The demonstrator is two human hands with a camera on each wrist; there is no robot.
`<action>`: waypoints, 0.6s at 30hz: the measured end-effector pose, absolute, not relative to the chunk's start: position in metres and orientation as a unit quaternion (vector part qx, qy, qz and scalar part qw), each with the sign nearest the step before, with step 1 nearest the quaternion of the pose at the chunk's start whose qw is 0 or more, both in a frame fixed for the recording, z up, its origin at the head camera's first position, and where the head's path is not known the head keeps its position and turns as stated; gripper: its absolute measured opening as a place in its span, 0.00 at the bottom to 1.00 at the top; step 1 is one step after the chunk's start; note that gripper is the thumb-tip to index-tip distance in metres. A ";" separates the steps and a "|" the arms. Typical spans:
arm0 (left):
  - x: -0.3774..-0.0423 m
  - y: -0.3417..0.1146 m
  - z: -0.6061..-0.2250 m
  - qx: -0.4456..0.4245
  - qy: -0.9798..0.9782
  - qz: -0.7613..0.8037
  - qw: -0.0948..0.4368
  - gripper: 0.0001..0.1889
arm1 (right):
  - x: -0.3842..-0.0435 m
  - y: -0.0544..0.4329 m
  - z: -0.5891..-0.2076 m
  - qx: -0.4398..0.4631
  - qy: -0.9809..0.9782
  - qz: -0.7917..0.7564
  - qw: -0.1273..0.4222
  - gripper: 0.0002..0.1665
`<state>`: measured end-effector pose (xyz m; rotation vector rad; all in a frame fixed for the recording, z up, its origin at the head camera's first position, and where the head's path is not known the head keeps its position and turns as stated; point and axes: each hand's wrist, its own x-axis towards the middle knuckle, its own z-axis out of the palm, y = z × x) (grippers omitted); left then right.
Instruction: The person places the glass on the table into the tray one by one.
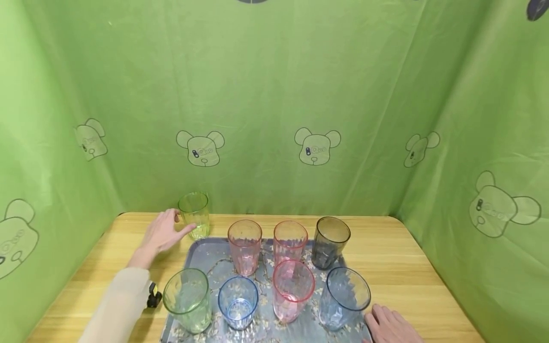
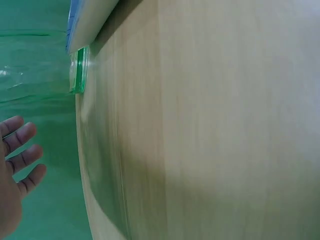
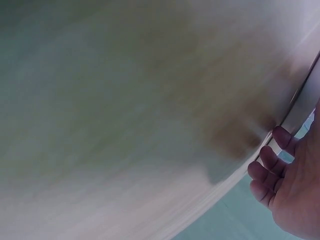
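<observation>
At the table's back left stands a yellow-green clear glass (image 1: 196, 207), upright behind the tray. My left hand (image 1: 162, 232) is right beside it, thumb stretched toward its front and fingers at its left side. In the left wrist view the fingers (image 2: 24, 159) are spread and relaxed, with the base of the glass (image 2: 79, 72) farther off. My right hand (image 1: 389, 326) rests loosely by the right edge of the patterned tray (image 1: 206, 259), holding nothing. The right wrist view shows its fingers (image 3: 270, 162) slightly bent at that edge.
Several glasses stand upright on the tray: a green one (image 1: 190, 305), two blue ones, one at the right (image 1: 343, 300), pink ones (image 1: 245, 252) and a dark grey one (image 1: 329, 245). Green curtains (image 1: 257, 95) enclose the wooden table (image 1: 386, 247) at back and sides.
</observation>
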<state>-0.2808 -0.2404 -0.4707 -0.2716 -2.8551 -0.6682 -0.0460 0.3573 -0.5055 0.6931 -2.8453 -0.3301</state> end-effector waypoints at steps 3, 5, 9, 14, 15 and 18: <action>-0.284 -0.236 -0.471 -0.089 -0.966 -0.224 0.096 0.40 | -0.046 0.358 -0.506 0.235 -0.960 -0.111 0.104 0.28; -0.285 -0.234 -0.472 -0.086 -0.967 -0.222 0.095 0.40 | -0.046 0.358 -0.506 0.237 -0.959 -0.112 0.110 0.29; -0.286 -0.231 -0.472 -0.084 -0.968 -0.219 0.092 0.41 | -0.046 0.358 -0.507 0.243 -0.955 -0.118 0.127 0.30; -0.288 -0.229 -0.473 -0.081 -0.969 -0.218 0.088 0.43 | -0.047 0.359 -0.506 0.240 -0.958 -0.119 0.099 0.29; -0.289 -0.228 -0.473 -0.080 -0.969 -0.217 0.089 0.43 | -0.047 0.359 -0.505 0.237 -0.961 -0.116 0.083 0.28; -0.290 -0.228 -0.473 -0.080 -0.968 -0.218 0.089 0.43 | -0.047 0.359 -0.503 0.232 -0.964 -0.112 0.061 0.28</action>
